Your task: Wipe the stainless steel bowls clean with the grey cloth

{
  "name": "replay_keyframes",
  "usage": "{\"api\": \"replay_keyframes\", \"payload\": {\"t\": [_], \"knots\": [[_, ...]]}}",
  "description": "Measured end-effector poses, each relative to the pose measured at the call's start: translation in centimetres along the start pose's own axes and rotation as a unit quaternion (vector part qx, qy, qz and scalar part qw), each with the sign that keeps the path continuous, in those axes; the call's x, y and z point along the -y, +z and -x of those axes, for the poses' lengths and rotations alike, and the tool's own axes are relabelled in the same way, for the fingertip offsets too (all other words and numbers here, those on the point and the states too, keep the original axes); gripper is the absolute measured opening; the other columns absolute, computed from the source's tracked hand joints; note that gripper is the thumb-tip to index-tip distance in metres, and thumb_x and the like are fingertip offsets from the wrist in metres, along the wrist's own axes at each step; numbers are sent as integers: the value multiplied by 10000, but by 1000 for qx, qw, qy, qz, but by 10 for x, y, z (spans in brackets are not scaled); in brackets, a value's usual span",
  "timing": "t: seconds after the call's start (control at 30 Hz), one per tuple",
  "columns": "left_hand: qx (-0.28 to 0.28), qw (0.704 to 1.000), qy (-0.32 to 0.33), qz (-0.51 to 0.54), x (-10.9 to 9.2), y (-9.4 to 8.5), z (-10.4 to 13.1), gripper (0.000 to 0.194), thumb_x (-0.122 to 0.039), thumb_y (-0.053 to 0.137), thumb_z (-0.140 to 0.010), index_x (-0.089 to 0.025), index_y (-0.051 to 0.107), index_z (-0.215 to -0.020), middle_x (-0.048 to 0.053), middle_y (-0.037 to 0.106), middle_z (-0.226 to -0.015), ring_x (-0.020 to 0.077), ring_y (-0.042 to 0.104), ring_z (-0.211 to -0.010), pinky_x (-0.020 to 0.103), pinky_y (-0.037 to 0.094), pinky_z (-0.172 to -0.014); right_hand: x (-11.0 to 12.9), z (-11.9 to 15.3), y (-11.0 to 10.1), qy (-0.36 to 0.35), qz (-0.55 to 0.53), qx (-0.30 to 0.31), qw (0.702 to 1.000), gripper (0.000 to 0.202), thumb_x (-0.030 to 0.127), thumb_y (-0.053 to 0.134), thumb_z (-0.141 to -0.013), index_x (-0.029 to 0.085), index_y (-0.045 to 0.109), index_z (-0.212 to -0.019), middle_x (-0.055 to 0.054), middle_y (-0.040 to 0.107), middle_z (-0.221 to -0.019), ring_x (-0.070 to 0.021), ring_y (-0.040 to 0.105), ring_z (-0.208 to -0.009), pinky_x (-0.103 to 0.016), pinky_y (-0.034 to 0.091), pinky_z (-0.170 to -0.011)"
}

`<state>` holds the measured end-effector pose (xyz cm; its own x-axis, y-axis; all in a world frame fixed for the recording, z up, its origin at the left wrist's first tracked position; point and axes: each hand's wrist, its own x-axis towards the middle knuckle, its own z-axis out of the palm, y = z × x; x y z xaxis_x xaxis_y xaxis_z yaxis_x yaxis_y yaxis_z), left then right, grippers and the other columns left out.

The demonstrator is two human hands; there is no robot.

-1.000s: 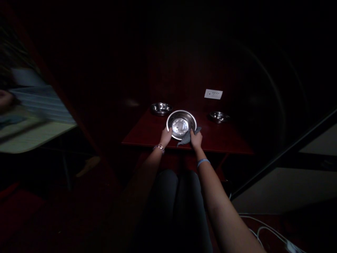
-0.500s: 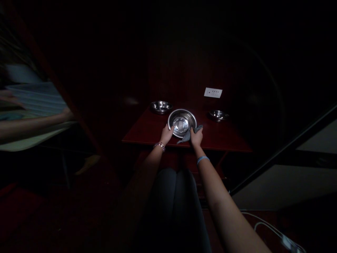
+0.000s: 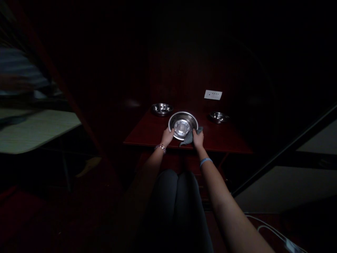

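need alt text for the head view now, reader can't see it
A person's left hand and right hand hold a metal bowl by its near side, a gray cloth also in the right hand. Farther back on a red table stand a second bowl to the left and a third bowl to the right, with a white wall socket behind.

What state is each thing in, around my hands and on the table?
Held bowl: tilted, opening towards you.
Left hand: closed on the held bowl's rim.
Right hand: closed on the cloth, at the held bowl's rim.
Cloth: crumpled, partly hanging.
Left back bowl: upright on the table.
Right back bowl: upright, contents unclear.
Wall socket: no plug visible.
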<state>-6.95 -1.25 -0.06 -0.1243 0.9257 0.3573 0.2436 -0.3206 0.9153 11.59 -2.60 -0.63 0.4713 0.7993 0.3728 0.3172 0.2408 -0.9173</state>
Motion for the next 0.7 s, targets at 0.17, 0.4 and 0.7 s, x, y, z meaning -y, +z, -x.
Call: {"api": "replay_keyframes", "payload": {"t": [0.17,0.4,0.7], "knots": [[-11,1000,19,11,6,1,-4,290,-215,527,-808,-93,677,-1024,131,725,-1028,237,670,-943,331,519,-855,0,-4,-2,-13,48,64,997,438,431,518,-863,155,519,-1204,-113,667,-1164,-204,641,-1041,-321,482,-903],[-83,996,15,-7,7,-4,-5,232,-206,547,-785,-107,688,-941,105,737,-911,199,670,-830,276,513,-762,2,-2,3,-59,245,142,957,467,495,478,-884,118,563,-1146,-195,656,-1162,-299,562,-1156,-423,380,-1024],[-43,999,17,-1,6,-2,-4,168,-191,575,-760,-100,686,-846,92,732,-831,187,657,-740,262,505,-688,0,2,-1,-31,126,83,988,533,571,310,-941,163,650,-990,-155,715,-996,-257,655,-1022,-319,472,-870]]}}
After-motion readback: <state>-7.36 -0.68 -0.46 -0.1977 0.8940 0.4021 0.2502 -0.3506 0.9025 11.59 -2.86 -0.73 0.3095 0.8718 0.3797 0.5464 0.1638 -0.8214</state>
